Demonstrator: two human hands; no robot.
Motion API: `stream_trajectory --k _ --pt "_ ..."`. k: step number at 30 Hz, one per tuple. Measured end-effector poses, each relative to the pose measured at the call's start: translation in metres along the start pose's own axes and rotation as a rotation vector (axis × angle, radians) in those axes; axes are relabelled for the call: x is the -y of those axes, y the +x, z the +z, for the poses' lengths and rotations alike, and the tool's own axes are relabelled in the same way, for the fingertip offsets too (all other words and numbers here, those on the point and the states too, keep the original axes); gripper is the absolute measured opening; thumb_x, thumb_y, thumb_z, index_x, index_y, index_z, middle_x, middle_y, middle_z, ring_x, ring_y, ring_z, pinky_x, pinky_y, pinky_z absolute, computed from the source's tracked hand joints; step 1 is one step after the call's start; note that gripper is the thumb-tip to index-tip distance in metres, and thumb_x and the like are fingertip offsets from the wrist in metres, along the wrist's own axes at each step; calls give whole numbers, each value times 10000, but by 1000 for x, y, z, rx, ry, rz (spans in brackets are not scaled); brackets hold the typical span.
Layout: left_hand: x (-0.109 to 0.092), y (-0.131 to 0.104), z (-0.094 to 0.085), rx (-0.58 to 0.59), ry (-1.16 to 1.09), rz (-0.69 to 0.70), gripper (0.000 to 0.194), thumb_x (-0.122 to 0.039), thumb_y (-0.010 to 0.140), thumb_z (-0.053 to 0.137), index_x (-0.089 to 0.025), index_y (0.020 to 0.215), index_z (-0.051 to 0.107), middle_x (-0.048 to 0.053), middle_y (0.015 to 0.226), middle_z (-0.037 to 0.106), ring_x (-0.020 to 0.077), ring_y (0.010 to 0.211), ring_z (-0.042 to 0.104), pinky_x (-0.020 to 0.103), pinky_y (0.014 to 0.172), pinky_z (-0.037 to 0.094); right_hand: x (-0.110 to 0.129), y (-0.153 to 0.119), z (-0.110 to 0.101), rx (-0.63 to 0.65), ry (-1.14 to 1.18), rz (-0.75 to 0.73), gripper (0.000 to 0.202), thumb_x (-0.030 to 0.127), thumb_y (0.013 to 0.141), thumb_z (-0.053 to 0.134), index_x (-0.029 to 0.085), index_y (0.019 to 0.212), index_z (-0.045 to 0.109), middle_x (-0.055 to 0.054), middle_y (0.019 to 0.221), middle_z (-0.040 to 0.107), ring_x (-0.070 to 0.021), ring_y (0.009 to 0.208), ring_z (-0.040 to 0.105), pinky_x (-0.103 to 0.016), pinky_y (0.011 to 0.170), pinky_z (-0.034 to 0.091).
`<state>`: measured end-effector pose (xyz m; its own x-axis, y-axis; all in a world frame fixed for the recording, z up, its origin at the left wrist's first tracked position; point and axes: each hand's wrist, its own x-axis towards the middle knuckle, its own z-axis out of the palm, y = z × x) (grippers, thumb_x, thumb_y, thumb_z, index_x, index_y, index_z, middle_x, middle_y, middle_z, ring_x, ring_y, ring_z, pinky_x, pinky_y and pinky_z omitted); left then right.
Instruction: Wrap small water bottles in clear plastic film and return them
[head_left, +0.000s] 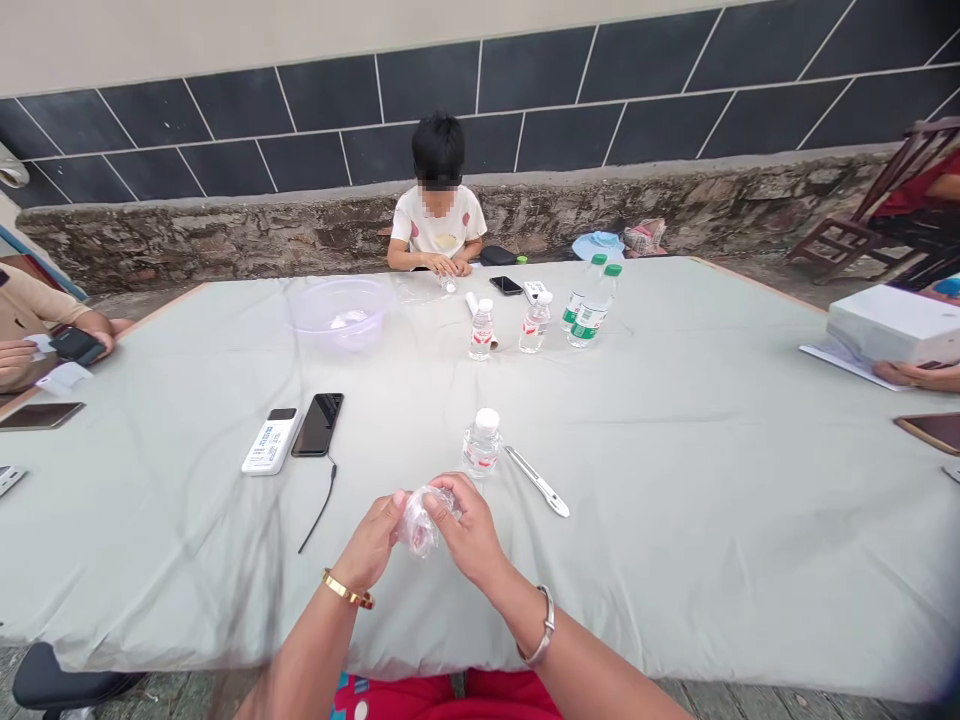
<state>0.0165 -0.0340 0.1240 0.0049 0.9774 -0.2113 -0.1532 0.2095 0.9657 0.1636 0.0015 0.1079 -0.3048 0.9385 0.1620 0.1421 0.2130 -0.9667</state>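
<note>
Between my two hands, just above the near part of the table, is a crumpled ball of clear plastic film (420, 522) with a pinkish tint inside. My left hand (373, 540) grips its left side, thumb on top. From the right, my right hand (466, 528) presses it with bent fingers and thumb. A small water bottle (482, 445) with a white cap stands upright right behind my right hand. To the right of that bottle lies a white utility knife (538, 483).
A grey cloth (712, 520) covers the table. Left lie a white power bank (270, 442) and a black phone (318, 425) with a strap. Farther back stand a translucent purple basin (341, 318), small bottles (481, 332) and green-capped bottles (591, 308). A person (439, 225) sits opposite; others sit at both sides.
</note>
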Motion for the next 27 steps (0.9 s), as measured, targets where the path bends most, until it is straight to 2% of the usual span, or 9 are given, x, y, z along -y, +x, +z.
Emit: stream_trajectory --k 3,7,10,14,17,19,21,24,27 --pt "2 6 7 -187 -33 60 476 -637 694 647 -163 715 611 9 640 529 130 604 478 260 590 410 -5 -11 14 123 157 38 415 520 937 379 280 1232 546 -81 1234 577 -227 1140 537 -403 983 431" --pt "10 11 13 -420 252 170 414 -591 726 637 -178 749 626 43 839 559 167 747 528 287 680 441 -4 -24 17 288 300 144 664 568 913 427 315 1491 223 -25 1553 270 -220 1423 249 -441 1179 204" --pt "13 9 18 -386 258 218 449 -600 773 576 -191 946 636 85 1057 586 208 919 562 314 781 462 2 -26 12 336 393 162 719 588 915 407 318 1517 120 8 1586 167 -202 1454 154 -434 1193 165" --pt "14 8 19 -318 109 167 400 -549 774 614 -187 938 574 39 865 625 172 778 586 294 718 465 3 -27 -2 360 305 124 651 537 937 397 295 1507 196 -35 1562 252 -223 1416 267 -440 1145 281" --pt "15 14 10 -412 -50 120 380 -487 726 695 -193 885 515 -9 752 595 146 696 599 262 654 448 -11 -28 -24 202 56 66 534 477 895 498 267 1383 437 -94 1407 472 -240 1193 529 -418 990 458" --pt "15 20 0 -467 -178 99 398 -463 709 717 -199 902 490 -22 741 592 145 680 618 258 634 451 -28 -24 -43 -61 -96 101 442 442 870 524 234 1260 520 -111 1256 562 -222 973 619 -388 828 532" --pt "15 25 -8 -509 -256 101 412 -446 692 734 -202 911 485 -31 736 592 139 659 618 262 624 464 -47 -15 -58 -287 -211 192 487 420 829 560 209 1260 479 -126 1184 579 -202 799 630 -374 701 548" --pt "17 31 -15 -527 -285 103 403 -425 682 748 -197 908 504 -37 729 592 120 652 597 283 663 497 -73 6 -64 -320 -319 237 657 388 725 652 211 1309 408 -126 1179 577 -158 609 592 -395 649 547" --pt "23 34 -17 -526 -273 69 398 -417 667 760 -192 889 519 -37 725 589 114 655 586 296 692 512 -89 33 -50 -300 -384 221 496 368 698 654 208 1148 518 -84 1037 627 -172 595 585 -414 661 542"
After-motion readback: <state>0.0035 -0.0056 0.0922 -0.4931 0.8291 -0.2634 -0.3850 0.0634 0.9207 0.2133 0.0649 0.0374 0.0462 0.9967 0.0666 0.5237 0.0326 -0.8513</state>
